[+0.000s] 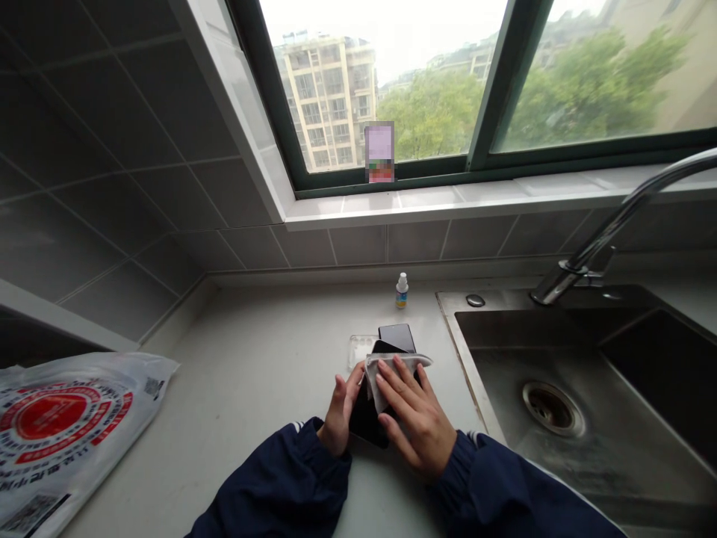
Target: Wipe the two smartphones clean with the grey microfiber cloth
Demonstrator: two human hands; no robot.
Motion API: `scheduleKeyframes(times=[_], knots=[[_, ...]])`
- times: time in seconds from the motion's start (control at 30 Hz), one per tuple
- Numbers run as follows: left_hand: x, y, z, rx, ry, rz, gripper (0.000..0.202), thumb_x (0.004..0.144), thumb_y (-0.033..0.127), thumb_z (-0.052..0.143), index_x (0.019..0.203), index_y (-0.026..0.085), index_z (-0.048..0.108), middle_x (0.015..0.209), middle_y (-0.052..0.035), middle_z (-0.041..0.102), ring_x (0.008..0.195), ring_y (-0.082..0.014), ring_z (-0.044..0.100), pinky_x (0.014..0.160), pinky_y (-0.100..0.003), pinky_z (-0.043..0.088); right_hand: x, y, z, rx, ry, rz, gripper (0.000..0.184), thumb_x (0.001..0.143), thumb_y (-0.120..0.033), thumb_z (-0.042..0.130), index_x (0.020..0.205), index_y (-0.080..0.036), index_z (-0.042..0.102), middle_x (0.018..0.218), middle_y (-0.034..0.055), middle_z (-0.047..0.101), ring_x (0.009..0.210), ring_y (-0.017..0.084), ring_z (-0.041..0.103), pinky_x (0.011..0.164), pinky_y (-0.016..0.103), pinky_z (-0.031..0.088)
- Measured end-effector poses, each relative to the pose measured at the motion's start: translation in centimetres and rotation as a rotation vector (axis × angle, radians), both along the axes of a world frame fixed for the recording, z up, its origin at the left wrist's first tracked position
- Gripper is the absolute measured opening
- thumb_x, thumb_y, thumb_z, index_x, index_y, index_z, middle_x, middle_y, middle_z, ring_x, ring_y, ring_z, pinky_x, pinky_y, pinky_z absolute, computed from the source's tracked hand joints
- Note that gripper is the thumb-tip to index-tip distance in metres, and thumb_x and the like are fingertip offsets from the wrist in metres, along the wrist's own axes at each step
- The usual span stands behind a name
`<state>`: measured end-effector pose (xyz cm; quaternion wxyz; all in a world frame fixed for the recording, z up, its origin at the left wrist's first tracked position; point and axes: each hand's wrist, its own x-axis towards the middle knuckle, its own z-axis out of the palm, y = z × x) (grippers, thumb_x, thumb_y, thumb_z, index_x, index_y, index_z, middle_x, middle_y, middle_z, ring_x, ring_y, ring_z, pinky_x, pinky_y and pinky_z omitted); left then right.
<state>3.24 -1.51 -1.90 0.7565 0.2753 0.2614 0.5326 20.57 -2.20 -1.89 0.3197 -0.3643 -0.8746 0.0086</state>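
My left hand (339, 415) grips the lower edge of a black smartphone (365, 423), which is tilted just above the white countertop (252, 359). My right hand (417, 418) presses a grey microfibre cloth (386, 370) onto the phone's face, and the cloth hides most of the upper part. Behind my hands lies a second black phone (397, 337), next to a transparent phone case (358, 351). A small white-capped dropper bottle (402, 291) stands upright near the back wall.
A stainless steel sink (560, 388) with a drain and a chrome faucet (610, 235) lies to the right of my hands. A white printed plastic bag (61, 433) rests at the counter's left end. Grey tiles and a window rise behind.
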Motion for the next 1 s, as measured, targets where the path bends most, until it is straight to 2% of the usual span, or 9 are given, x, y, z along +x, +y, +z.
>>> scheduleKeyframes(times=[0.17, 0.37, 0.5, 0.7, 0.87, 1.0], knots=[[-0.1, 0.2, 0.4, -0.111, -0.038, 0.043, 0.083, 0.083, 0.075, 0.045, 0.139, 0.013, 0.048, 0.139, -0.0163, 0.057, 0.140, -0.0342, 0.039, 0.121, -0.047, 0.018, -0.3, -0.4, 0.2, 0.008, -0.006, 0.143, 0.042, 0.095, -0.021, 0.052, 0.136, -0.013, 0.052, 0.148, 0.0091, 0.047, 0.147, 0.030, 0.025, 0.121, 0.059, 0.012], [0.2, 0.3, 2.3, -0.235, -0.134, 0.096, 0.085, 0.088, 0.072, 0.036, 0.148, 0.012, 0.033, 0.137, -0.0189, 0.058, 0.130, -0.0326, 0.052, 0.118, -0.046, 0.025, -0.7, -0.6, -0.3, 0.007, 0.062, 0.249, 0.030, 0.095, -0.024, 0.056, 0.124, -0.016, 0.062, 0.136, 0.0087, 0.061, 0.143, 0.025, 0.036, 0.120, 0.054, 0.022], [0.4, 0.3, 2.8, -0.217, -0.140, 0.115, 0.085, 0.090, 0.071, 0.033, 0.149, 0.010, 0.032, 0.133, -0.0196, 0.061, 0.123, -0.0334, 0.057, 0.117, -0.047, 0.027, -0.7, -0.1, -1.3, 0.069, 0.148, 0.300, 0.019, 0.097, -0.025, 0.057, 0.113, -0.019, 0.067, 0.126, 0.0045, 0.068, 0.139, 0.019, 0.042, 0.121, 0.045, 0.026], [0.4, 0.4, 2.4, -0.093, -0.190, 0.031, 0.081, 0.091, 0.070, 0.028, 0.147, 0.012, 0.037, 0.133, -0.0177, 0.061, 0.129, -0.0342, 0.052, 0.117, -0.051, 0.025, -0.6, 0.1, -1.4, 0.053, 0.192, 0.234, 0.018, 0.096, -0.020, 0.057, 0.110, -0.019, 0.068, 0.128, 0.0040, 0.067, 0.138, 0.019, 0.045, 0.119, 0.039, 0.034], [0.4, 0.2, 2.1, -0.071, -0.170, 0.016, 0.081, 0.090, 0.071, 0.029, 0.149, 0.015, 0.035, 0.145, -0.0160, 0.050, 0.141, -0.0333, 0.036, 0.120, -0.051, 0.018, -0.6, -0.2, -0.9, -0.005, 0.178, 0.169, 0.040, 0.094, -0.014, 0.053, 0.133, -0.013, 0.056, 0.140, 0.0129, 0.056, 0.143, 0.026, 0.035, 0.113, 0.047, 0.041], [0.4, 0.0, 2.2, -0.049, -0.127, -0.009, 0.083, 0.089, 0.071, 0.034, 0.150, 0.016, 0.032, 0.151, -0.0158, 0.042, 0.146, -0.0333, 0.027, 0.121, -0.052, 0.015, -0.9, -0.4, -0.9, 0.009, 0.176, 0.172, 0.042, 0.093, -0.011, 0.050, 0.135, -0.012, 0.054, 0.145, 0.0143, 0.051, 0.146, 0.030, 0.027, 0.111, 0.053, 0.041]])
